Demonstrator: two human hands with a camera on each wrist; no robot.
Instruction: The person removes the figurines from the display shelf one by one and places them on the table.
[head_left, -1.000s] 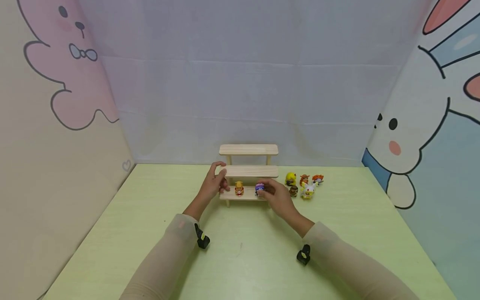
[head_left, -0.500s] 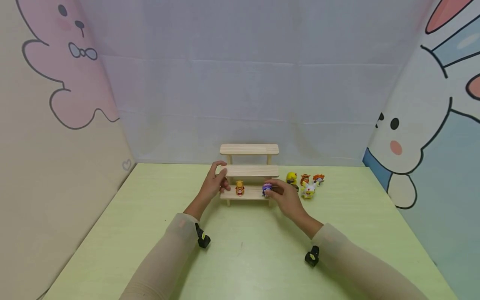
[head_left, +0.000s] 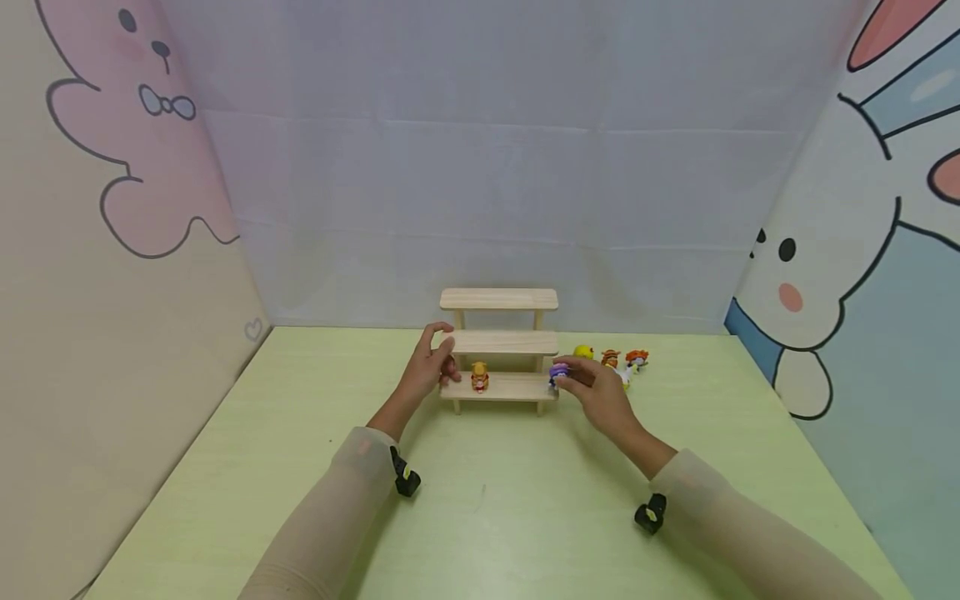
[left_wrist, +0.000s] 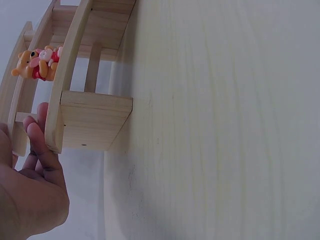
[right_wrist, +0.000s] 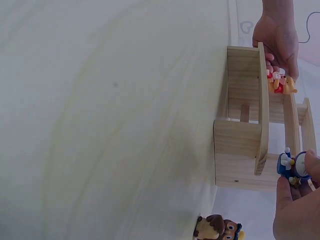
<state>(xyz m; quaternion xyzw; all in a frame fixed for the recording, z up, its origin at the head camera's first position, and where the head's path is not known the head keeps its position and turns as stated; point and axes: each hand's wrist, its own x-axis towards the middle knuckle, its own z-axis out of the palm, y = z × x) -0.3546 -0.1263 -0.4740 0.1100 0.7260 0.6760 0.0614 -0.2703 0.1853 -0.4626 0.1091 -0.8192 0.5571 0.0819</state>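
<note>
A three-tier wooden display shelf (head_left: 498, 342) stands at the back of the table. My left hand (head_left: 429, 367) grips its left end, fingers curled by the edges of the lower boards. On the bottom board sits an orange bear figurine (head_left: 479, 377) in red, hugging a small pink figure (left_wrist: 46, 54). My right hand (head_left: 603, 398) pinches a small blue-and-white figurine (right_wrist: 292, 165) with a purple top between thumb and fingers. That figurine is at the right end of the bottom board; my fingers hide part of it.
Right of the shelf is a group of figurines: a yellow one (head_left: 583, 352), a brown-orange one (head_left: 610, 358), an orange-haired one (head_left: 637, 359) and a white one partly behind my hand. A brown owl-like figurine (right_wrist: 217, 227) shows in the right wrist view. A white cloth (head_left: 480, 183) hangs behind.
My right hand has moved to the right along the bottom board with the blue-and-white figurine, from right of the board's middle to its right end. My left hand stays at the shelf's left end.
</note>
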